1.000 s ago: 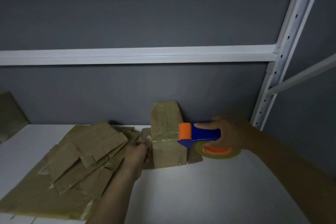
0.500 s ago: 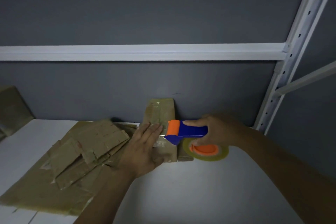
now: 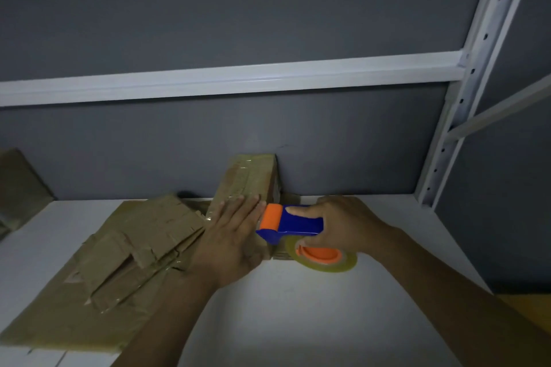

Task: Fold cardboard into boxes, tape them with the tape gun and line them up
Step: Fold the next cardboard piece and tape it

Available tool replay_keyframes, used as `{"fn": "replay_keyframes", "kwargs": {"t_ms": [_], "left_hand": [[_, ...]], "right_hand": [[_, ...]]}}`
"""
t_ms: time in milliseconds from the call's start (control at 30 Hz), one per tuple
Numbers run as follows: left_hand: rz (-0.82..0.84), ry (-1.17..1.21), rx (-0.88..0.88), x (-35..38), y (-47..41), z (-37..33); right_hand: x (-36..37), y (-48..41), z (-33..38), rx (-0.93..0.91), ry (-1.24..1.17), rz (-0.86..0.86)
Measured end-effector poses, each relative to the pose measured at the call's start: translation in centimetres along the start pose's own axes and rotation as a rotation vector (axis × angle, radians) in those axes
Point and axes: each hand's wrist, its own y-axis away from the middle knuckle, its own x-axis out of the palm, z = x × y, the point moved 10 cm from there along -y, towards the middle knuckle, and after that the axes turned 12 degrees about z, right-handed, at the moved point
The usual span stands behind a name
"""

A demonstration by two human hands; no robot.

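Observation:
A folded, taped cardboard box (image 3: 249, 177) stands on the white shelf (image 3: 298, 307) against the grey back wall. My left hand (image 3: 231, 243) lies flat on the box's near top with straight fingers. My right hand (image 3: 346, 225) grips the blue and orange tape gun (image 3: 290, 223), forefinger stretched along its top. The gun's orange head sits at the box's right edge, beside my left fingertips. Its roll of clear tape (image 3: 322, 256) hangs low over the shelf.
A heap of flattened cardboard (image 3: 119, 271) covers the shelf's left half. Another cardboard piece (image 3: 18, 188) leans at the far left. A white upright (image 3: 465, 92) and crossbar (image 3: 238, 80) frame the rack at right and above.
My left hand left the box's left side and now lies flat on its top. The tape gun moved left along the box toward that hand.

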Motion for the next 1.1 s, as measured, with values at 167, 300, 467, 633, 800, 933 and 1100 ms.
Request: {"fn": "replay_keyframes", "kwargs": {"t_ms": [167, 300, 467, 633, 800, 933, 1100], "left_hand": [[0.045, 0.011, -0.023, 0.2, -0.2, 0.6], [0.065, -0.007, -0.053, 0.3, -0.4, 0.7], [0.113, -0.032, -0.092, 0.8, -0.6, 1.0], [0.160, -0.043, -0.098, 0.7, -0.8, 0.7], [0.192, -0.026, -0.117, 0.7, -0.6, 0.9], [0.236, -0.006, -0.118, 0.4, -1.0, 0.8], [0.137, 0.247, -0.280, -2.0, -1.7, 3.6]], "right_hand": [[0.5, 1.7, -1.1, 0.067, -0.071, 0.009], [1.0, 3.4, -2.2, 0.090, -0.016, 0.028], [2.1, 4.2, -1.8, 0.100, 0.160, 0.049], [2.2, 2.2, 1.2, 0.073, 0.208, -0.034], [1.4, 1.1, 1.5, 0.152, 0.108, -0.097], [1.7, 1.9, -2.1, 0.241, -0.269, -0.094], [5.4, 5.0, -7.1, 0.366, -0.976, -0.076]]}}
